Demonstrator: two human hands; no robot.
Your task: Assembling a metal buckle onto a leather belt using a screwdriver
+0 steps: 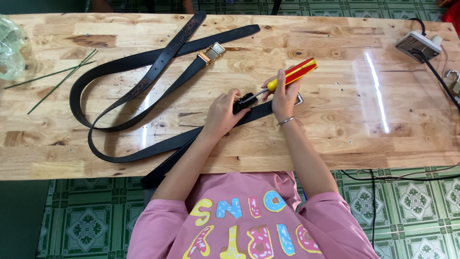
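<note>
Head view: right hand (283, 98) clenched on screwdriver (291, 76), tip at black buckle clasp (244, 100) mid-counter (335, 139). Left hand (221, 115) pins belt (158, 146) beside it (fingers close). Tip slip likely jabs fingers, scratches leather.

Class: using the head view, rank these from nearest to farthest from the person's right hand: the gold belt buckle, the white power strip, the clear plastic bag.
Measured from the right hand:
1. Gold belt buckle, up and to the left on the table.
2. White power strip, at the far right corner.
3. Clear plastic bag, at the table's far left edge.
</note>
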